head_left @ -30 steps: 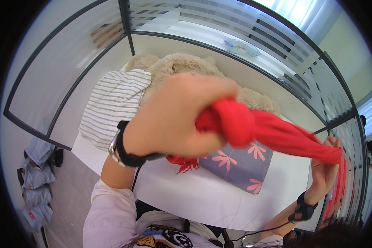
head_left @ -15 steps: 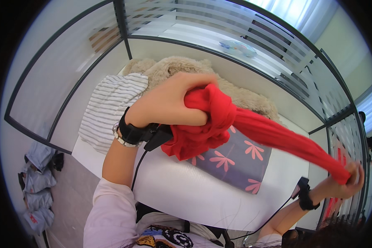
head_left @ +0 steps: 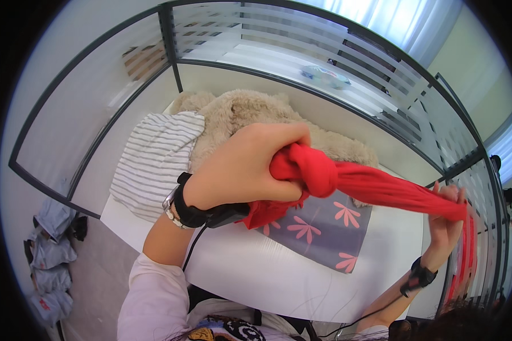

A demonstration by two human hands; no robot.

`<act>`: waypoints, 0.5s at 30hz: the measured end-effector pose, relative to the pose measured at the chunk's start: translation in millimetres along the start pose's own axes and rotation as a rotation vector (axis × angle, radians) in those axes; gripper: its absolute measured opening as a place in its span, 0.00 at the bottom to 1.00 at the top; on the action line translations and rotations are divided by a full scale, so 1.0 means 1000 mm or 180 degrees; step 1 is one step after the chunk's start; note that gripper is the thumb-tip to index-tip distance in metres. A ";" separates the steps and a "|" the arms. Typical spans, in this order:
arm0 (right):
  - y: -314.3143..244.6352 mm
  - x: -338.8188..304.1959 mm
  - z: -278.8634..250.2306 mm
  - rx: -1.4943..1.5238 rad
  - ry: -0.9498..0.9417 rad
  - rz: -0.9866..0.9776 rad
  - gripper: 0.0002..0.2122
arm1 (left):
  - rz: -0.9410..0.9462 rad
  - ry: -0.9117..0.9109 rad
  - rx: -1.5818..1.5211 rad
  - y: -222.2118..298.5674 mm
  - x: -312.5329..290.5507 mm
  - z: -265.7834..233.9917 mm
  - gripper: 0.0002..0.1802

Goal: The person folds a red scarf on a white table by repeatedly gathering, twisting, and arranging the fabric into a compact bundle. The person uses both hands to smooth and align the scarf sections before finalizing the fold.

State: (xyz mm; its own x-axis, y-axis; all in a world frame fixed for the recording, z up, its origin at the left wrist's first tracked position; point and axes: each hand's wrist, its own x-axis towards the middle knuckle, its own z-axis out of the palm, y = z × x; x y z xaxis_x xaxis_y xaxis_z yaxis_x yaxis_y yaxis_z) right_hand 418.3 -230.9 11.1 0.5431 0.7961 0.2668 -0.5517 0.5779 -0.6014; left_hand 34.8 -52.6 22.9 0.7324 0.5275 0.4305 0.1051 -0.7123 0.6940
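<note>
A red cloth (head_left: 375, 184) is stretched across in front of me, with a thick knot-like loop near its left end. My left hand (head_left: 242, 165) is closed round the bunched part beside that loop, and some loose folds hang below the fingers. My right hand (head_left: 446, 224) grips the narrow far end at the right, its fingers slightly blurred. The span between my hands is drawn into a twisted rope. Under it, a folded dark grey cloth with pink flower shapes (head_left: 335, 244) lies on the white table (head_left: 256, 284).
A beige fluffy fabric (head_left: 250, 108) lies along the back of the table. To its left is a white cloth with grey stripes (head_left: 153, 159). Dark-framed partitions (head_left: 301, 73) enclose the back and sides. Several grey bags (head_left: 54, 256) hang at the left.
My right hand has risen and moved slightly inward with the cloth's end. My left hand has shifted a little right and down, and the red loop looks more compact.
</note>
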 end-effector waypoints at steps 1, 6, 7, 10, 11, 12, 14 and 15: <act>-0.008 0.005 -0.016 0.0563 -0.0472 0.0901 0.13 | -0.0078 0.0118 -0.0020 -0.004 0.000 0.000 0.19; 0.002 -0.015 0.001 -0.2082 0.0494 -0.1093 0.10 | -0.0258 0.0072 -0.0169 -0.022 0.005 0.001 0.20; 0.004 -0.017 0.005 -0.2582 0.0976 -0.1825 0.13 | -0.0219 -0.0190 -0.0208 -0.022 0.005 0.002 0.20; -0.027 -0.030 -0.001 -0.2578 0.0346 -0.2274 0.13 | -0.0016 -0.0716 -0.0828 -0.027 0.010 0.004 0.20; -0.030 -0.034 -0.003 -0.3077 0.0474 -0.2602 0.13 | -0.0220 -0.0782 -0.1100 -0.025 0.005 0.000 0.19; -0.035 -0.037 -0.004 -0.3077 0.0459 -0.2579 0.13 | -0.0419 -0.0842 -0.1376 -0.023 0.001 -0.004 0.19; -0.046 -0.040 -0.001 -0.3130 0.0364 -0.2637 0.12 | -0.0404 -0.0868 -0.1438 -0.027 -0.001 -0.003 0.18; -0.044 -0.038 -0.001 -0.3309 0.0958 -0.2910 0.12 | -0.0370 -0.0911 -0.1491 -0.030 0.001 -0.001 0.18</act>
State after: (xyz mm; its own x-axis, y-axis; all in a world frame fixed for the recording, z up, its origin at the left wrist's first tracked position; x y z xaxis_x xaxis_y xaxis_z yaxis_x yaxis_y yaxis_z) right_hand 422.4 -286.3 26.8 0.6346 0.0744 0.7692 0.7014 0.3625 -0.6137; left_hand 32.0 -30.1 3.5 0.8940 0.3971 0.2074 -0.0662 -0.3406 0.9379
